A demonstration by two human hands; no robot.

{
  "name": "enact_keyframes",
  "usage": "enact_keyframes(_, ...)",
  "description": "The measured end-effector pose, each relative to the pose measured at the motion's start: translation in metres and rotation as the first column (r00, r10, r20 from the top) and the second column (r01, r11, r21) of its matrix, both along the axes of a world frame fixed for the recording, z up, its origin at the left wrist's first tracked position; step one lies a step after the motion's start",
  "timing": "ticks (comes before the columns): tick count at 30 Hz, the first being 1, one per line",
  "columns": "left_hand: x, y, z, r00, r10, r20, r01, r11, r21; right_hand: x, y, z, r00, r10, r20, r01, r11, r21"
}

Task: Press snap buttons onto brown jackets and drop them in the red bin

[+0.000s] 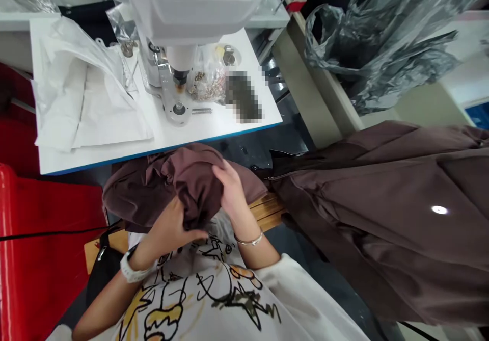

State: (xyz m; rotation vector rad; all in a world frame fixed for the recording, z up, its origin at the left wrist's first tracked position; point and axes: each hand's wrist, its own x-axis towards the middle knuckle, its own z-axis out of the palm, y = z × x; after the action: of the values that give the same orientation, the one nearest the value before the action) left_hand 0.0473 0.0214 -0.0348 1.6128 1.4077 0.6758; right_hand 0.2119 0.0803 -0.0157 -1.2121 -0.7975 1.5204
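A bunched brown garment [198,173] lies across my lap, below the front edge of the table. My left hand [171,229], with a white watch at its wrist, has its fingers tucked into the folds. Its thumb sticks out to the side. From the right, my right hand [231,190], wearing a bangle, grips the same cloth, with some of its fingers hidden behind the fabric. Just beyond the garment stands a white press machine [198,15], its round die [179,107] facing up on the lower arm.
White sheets [87,101] cover the table's left part. A bag of small metal parts [208,83] and a spring [201,110] lie by the machine. A red bin [46,249] stands left; more brown garments [382,203] are heaped right, below grey plastic bags [382,40].
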Motion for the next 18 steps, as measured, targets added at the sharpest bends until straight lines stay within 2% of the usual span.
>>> enact_keyframes(2,0.010,0.005,-0.016,0.983,0.176,0.042,-0.168,0.975,-0.145,-0.002,-0.001,-0.004,0.959,0.212,0.189,-0.236,0.965,0.117)
enact_keyframes(3,0.009,0.009,-0.026,0.964,0.264,0.022,-0.256,0.951,-0.173,0.002,-0.003,-0.010,0.911,0.263,0.318,-0.322,0.935,0.149)
enact_keyframes(4,0.003,0.014,-0.035,0.937,0.349,0.014,-0.340,0.921,-0.193,0.007,-0.006,-0.019,0.856,0.259,0.448,-0.364,0.917,0.164)
enact_keyframes(5,-0.004,0.018,-0.044,0.900,0.436,0.020,-0.422,0.880,-0.218,0.014,-0.010,-0.028,0.798,0.213,0.565,-0.363,0.916,0.168)
enact_keyframes(7,-0.020,0.026,-0.056,0.778,0.626,0.055,-0.581,0.750,-0.316,0.026,-0.021,-0.050,0.662,0.132,0.738,-0.331,0.935,0.130)
enact_keyframes(9,-0.032,0.033,-0.062,0.656,0.750,0.085,-0.657,0.622,-0.426,0.032,-0.034,-0.072,0.547,0.173,0.819,-0.342,0.939,0.030)
enact_keyframes(10,-0.036,0.037,-0.064,0.619,0.779,0.100,-0.662,0.586,-0.468,0.033,-0.039,-0.081,0.516,0.213,0.830,-0.356,0.934,-0.018)
enact_keyframes(12,-0.039,0.044,-0.063,0.570,0.808,0.147,-0.641,0.549,-0.537,0.032,-0.047,-0.093,0.535,0.239,0.811,-0.355,0.934,-0.042)
enact_keyframes(14,-0.038,0.050,-0.055,0.515,0.834,0.199,-0.612,0.519,-0.597,0.035,-0.046,-0.096,0.601,0.181,0.779,-0.289,0.957,0.001)
enact_keyframes(16,-0.035,0.052,-0.038,0.503,0.828,0.246,-0.556,0.528,-0.642,0.046,-0.038,-0.086,0.636,0.094,0.766,-0.183,0.983,0.032)
enact_keyframes(18,-0.035,0.049,-0.013,0.543,0.796,0.266,-0.497,0.560,-0.662,0.065,-0.028,-0.062,0.652,-0.071,0.755,-0.028,0.993,0.117)
